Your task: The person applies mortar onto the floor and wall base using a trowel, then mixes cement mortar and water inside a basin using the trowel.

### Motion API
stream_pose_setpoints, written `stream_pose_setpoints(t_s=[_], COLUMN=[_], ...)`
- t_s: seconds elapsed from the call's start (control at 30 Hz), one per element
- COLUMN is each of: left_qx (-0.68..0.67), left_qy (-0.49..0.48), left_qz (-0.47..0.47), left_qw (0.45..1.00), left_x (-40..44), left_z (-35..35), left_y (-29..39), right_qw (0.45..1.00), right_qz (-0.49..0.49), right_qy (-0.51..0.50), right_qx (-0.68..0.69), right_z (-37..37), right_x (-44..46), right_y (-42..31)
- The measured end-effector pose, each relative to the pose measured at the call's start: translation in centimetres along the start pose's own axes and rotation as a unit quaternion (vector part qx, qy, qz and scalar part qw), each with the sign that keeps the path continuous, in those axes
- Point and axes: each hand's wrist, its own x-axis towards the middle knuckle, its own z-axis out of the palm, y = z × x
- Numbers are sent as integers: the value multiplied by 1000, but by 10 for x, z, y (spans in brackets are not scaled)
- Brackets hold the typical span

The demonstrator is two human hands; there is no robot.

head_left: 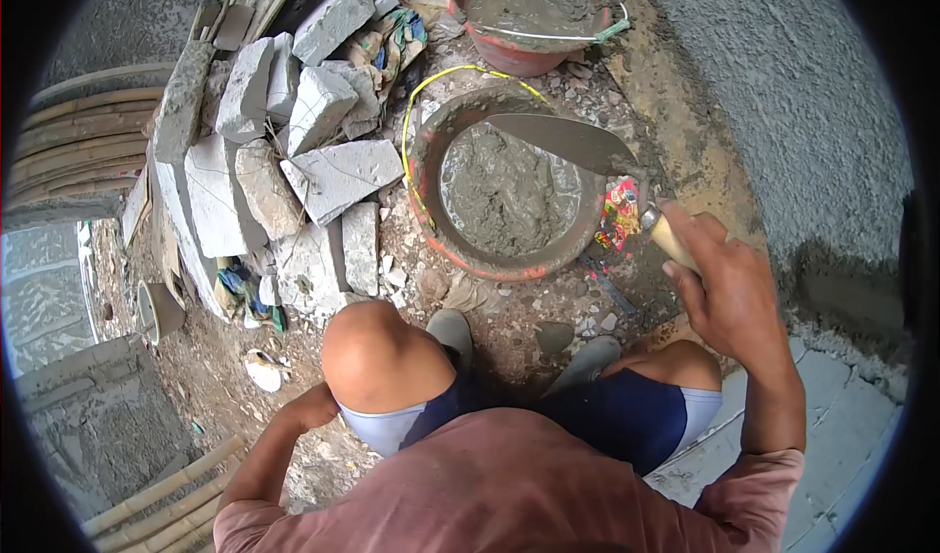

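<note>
My right hand (736,294) is closed around the pale wooden handle of a trowel (568,140). The trowel's grey blade reaches left over the upper right part of a mortar bucket (534,271). Wet grey mortar (504,191) fills much of this reddish, cement-smeared bucket, whose yellow handle lies to its left. On the outer side of my left knee rests my left hand (315,406); its fingers are mostly hidden, so whether they grip anything does not show.
Behind stands a second red bucket (514,59) of mortar with a white handle. Broken light blocks (343,176) are piled at left, bamboo poles (83,147) beyond. A freshly plastered wall (783,93) rises at right. Rubble and a colourful wrapper (619,210) litter the ground.
</note>
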Motion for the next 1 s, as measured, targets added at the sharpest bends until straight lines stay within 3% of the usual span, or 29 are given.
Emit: stream_pose_setpoints(t_s=[0.1, 0.17, 0.23, 0.37, 0.4, 0.5, 0.6, 0.7, 0.77, 0.9, 1.0], left_qx=[-69, -195, -359, -487, -496, -516, -529, -523, -512, -488, -489], left_qy=[-68, -86, -60, -33, -42, -54, -89, -97, -101, -121, -134], left_qz=[-12, -11, -49, -20, -15, -3, -11, -33, -34, -57, -54], left_qw=[995, 977, 930, 873, 867, 855, 844, 846, 852, 863, 860], left_x=[-52, -63, -73, -96, -94, -84, -76, -78, -75, -68, -67], left_z=[18, 30, 39, 37, 35, 32, 24, 15, 10, 7, 5], left_y=[31, 52, 62, 90, 88, 81, 83, 99, 105, 104, 109], right_qw=[993, 958, 946, 874, 860, 905, 895, 877, 841, 897, 847], right_qz=[-26, -36, -115, -160, -152, -88, -117, -125, -108, -57, -93], right_qy=[-90, -249, -254, -338, -342, -283, -323, -343, -376, -292, -406], right_qx=[-68, -135, -165, -312, -347, -306, -284, -314, -373, -328, -329], right_z=[8, 66, 119, 36, 8, -11, 104, 80, 24, -23, 115], right_x=[62, 107, 114, 156, 164, 178, 160, 161, 167, 166, 145], right_y=[-7, -15, -26, -83, -97, -104, -53, -75, -103, -118, -81])
